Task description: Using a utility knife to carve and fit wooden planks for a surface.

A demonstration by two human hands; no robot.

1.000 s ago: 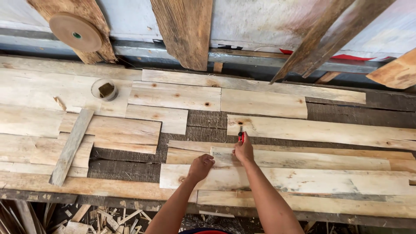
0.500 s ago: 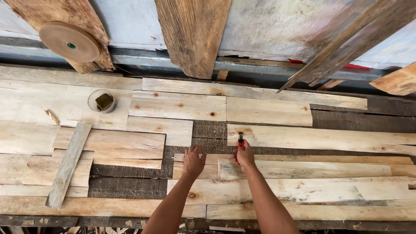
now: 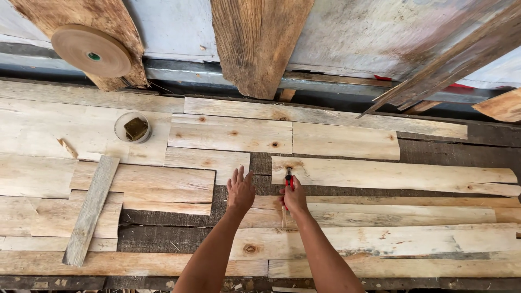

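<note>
Right hand [image 3: 294,198] closed around a red-handled tool [image 3: 288,179] pointing away onto the long plank [image 3: 391,174], which runs crosswise to the right; left hand [image 3: 239,190] open, flat on the desk [image 3: 163,230] just beside.

Pale cream veneer sheets [image 3: 347,176] with brown knots cover the dark grey tabletop [image 3: 445,154]. The knife [image 3: 288,179] is red and black. The tape roll [image 3: 91,51] is tan with a green core.

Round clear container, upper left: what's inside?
The round container on the pale veneer sheets holds one dark, brownish-green block. Anything beneath that block is hidden.
</note>
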